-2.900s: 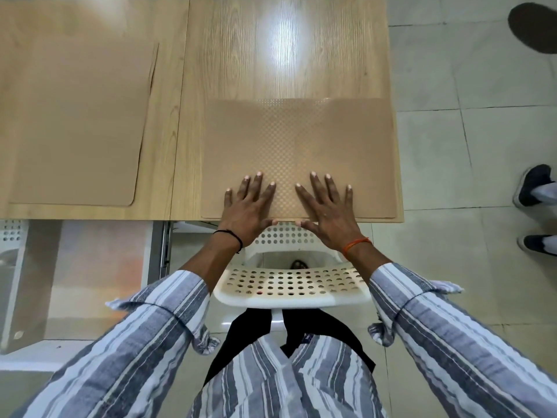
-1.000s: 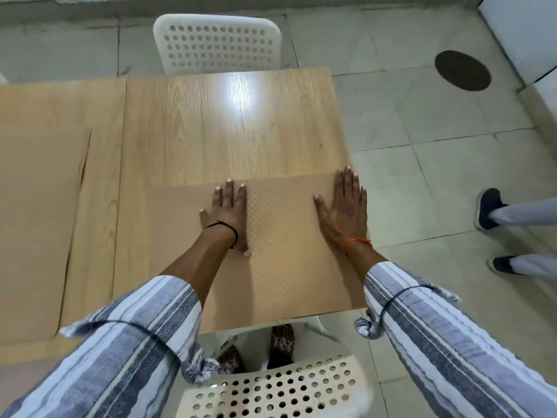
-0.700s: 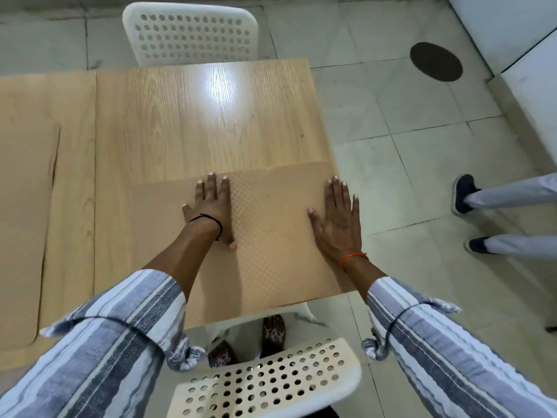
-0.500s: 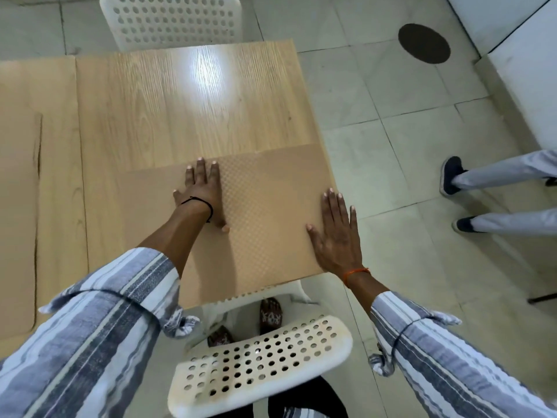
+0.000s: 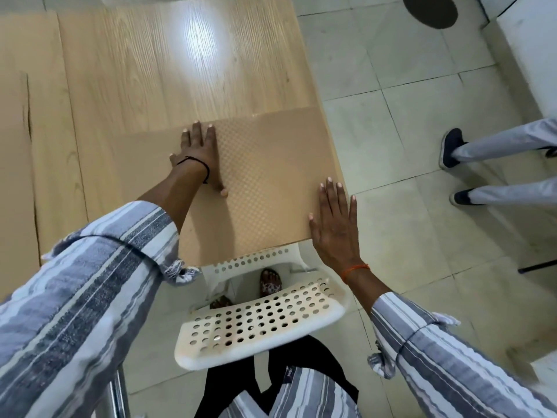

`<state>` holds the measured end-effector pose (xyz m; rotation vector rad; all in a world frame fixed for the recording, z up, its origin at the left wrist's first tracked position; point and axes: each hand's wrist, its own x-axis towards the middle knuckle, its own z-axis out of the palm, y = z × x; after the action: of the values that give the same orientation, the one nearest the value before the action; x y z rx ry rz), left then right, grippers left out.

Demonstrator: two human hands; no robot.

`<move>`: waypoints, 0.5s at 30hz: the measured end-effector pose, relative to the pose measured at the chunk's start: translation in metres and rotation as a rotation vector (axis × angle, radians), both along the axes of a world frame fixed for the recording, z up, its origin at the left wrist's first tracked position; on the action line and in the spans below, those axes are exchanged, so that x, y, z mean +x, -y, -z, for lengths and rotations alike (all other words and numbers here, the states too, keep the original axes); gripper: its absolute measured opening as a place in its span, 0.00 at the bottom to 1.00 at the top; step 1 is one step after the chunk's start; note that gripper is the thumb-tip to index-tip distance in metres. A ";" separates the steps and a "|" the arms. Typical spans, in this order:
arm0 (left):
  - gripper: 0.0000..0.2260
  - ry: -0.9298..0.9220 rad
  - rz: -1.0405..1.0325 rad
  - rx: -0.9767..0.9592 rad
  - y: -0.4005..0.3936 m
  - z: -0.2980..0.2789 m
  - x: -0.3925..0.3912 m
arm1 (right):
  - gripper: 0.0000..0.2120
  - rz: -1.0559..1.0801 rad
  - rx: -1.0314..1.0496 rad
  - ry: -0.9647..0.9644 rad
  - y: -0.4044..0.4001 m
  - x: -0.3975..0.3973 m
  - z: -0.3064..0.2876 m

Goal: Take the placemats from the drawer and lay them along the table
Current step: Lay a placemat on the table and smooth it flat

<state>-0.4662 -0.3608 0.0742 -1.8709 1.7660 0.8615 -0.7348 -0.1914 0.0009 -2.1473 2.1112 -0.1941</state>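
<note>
A tan placemat [image 5: 271, 173] with a dotted middle band lies flat at the right end of the wooden table [image 5: 168, 76], its edges along the table's near and right edges. My left hand [image 5: 200, 152] presses flat on the mat near its far edge, fingers straight. My right hand [image 5: 334, 224] lies with straight fingers at the mat's near right corner, partly past the table edge. A second tan placemat [image 5: 13, 164] lies on the table at the far left, cut off by the frame.
A white perforated chair [image 5: 259, 324] stands tucked at the table's near edge, right in front of me. Another person's legs and dark shoes [image 5: 452, 146] stand on the tiled floor to the right. A dark round floor cover [image 5: 430, 9] sits far right.
My right hand slid from the mat's far right edge back toward me to its near right corner. My left hand stayed flat on the mat. The camera tilted up, then back down.
</note>
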 end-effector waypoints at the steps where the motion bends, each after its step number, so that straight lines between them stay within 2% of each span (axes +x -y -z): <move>1: 0.66 0.000 0.002 -0.004 0.000 0.000 0.000 | 0.28 -0.002 -0.006 0.031 0.005 0.003 0.000; 4: 0.66 -0.003 0.009 -0.026 -0.001 0.001 0.001 | 0.27 0.044 0.023 0.093 0.017 0.003 0.006; 10: 0.63 0.013 0.023 0.005 -0.001 -0.003 0.000 | 0.27 0.059 0.011 0.062 0.019 0.001 0.015; 13: 0.51 -0.021 -0.067 -0.063 -0.012 -0.002 -0.011 | 0.27 0.066 0.005 0.050 0.019 0.001 0.017; 15: 0.39 -0.097 -0.172 -0.265 -0.037 0.005 -0.042 | 0.28 0.069 0.001 0.054 0.019 0.000 0.017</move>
<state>-0.5078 -0.3234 0.0694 -2.2120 1.8751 0.8237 -0.7346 -0.2100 -0.0158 -2.0468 2.1566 -0.2544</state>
